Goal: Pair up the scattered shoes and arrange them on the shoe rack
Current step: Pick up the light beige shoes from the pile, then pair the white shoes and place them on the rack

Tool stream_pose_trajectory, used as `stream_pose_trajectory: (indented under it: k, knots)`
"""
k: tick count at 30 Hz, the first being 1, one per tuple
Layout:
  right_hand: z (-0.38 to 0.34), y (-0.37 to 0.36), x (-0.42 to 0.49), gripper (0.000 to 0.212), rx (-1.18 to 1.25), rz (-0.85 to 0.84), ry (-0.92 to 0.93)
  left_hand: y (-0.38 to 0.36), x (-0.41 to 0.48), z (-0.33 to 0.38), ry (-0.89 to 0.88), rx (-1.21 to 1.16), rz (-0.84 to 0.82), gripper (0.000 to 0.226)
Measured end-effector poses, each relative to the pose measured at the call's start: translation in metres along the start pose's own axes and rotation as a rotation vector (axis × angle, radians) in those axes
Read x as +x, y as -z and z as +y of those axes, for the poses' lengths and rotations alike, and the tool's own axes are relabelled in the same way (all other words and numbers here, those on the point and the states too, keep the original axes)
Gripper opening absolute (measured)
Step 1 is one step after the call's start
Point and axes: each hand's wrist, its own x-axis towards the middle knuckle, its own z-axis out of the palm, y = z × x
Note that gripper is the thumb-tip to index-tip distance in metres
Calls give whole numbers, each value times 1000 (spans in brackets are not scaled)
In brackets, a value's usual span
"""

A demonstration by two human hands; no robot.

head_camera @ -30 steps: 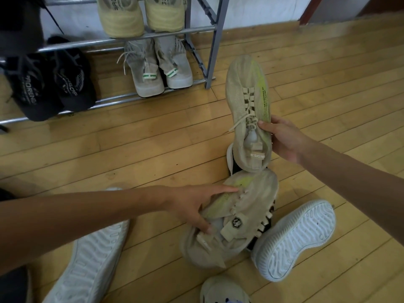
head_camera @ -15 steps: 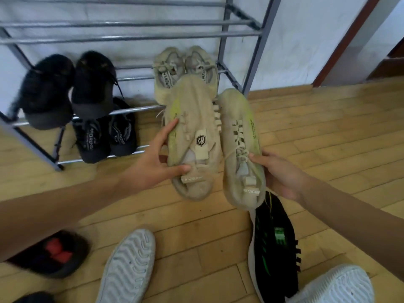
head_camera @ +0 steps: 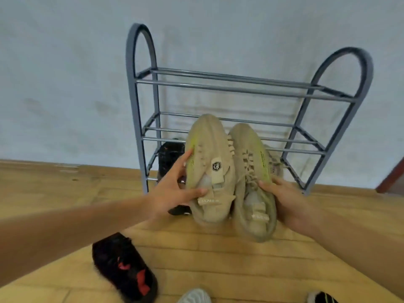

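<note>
I hold two matching beige sneakers with lime-green streaks side by side, toes pointing at the grey metal shoe rack [head_camera: 244, 88]. My left hand [head_camera: 175, 189] grips the left beige sneaker [head_camera: 207, 154] at its collar. My right hand [head_camera: 284, 200] grips the right beige sneaker [head_camera: 251, 171] from its outer side. Both shoes hang in the air in front of the rack's middle shelves. The rack's top two shelves show only bare bars. A black shoe [head_camera: 171, 156] sits on a lower shelf, partly hidden behind my left hand and the sneakers.
A black shoe with red marks [head_camera: 124, 267] lies on the wooden floor at lower left. A white sole tip [head_camera: 194, 297] and a black shoe tip [head_camera: 321, 298] peek in at the bottom edge. A pale wall stands behind the rack.
Both hands have lifted the pair of beige sneakers higher and toward the rack. My view has tilted up, so the rack's top shelves and arched sides now show.
</note>
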Motion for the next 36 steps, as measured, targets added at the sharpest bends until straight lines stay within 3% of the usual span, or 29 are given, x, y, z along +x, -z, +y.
stream_pose_trajectory:
  k: [5,10,15,16,18,20,23,26,28,29,32,34,36]
  knots:
    - [-65,-55,56,37,61,-38,-7,57,43,51,162,-134,144,81]
    - [-104,-89,129,43,-7,-13,80,96,102,78,179,61,212,54]
    - [-127,-116,181,51,-47,-19,226,110,171,78,97,352,469,7]
    - [-125,-121,189,48,-127,-23,261,112,182,74,100,445,481,12]
    - [-111,-124,201,44,-514,39,322,110,197,57,179,707,401,13]
    - [-95,-117,209,50,-837,197,339,103,205,37,178,873,318,34]
    - [-85,-107,205,36,-870,232,409,91,198,28,90,855,351,43]
    - [-68,-102,181,27,-803,128,486,82,174,6,77,615,360,34]
    - [-50,-92,154,17,-675,116,607,67,145,-5,-145,564,402,28]
    - [-37,-88,139,13,-636,105,642,57,126,-13,-301,646,403,34]
    - [10,-85,94,32,-666,0,607,15,52,-51,-635,866,275,51]
    - [45,-79,67,34,-747,-90,493,-15,3,-90,-581,850,121,55]
    - [80,-67,40,35,-819,-193,372,-48,-43,-139,-183,861,-125,69]
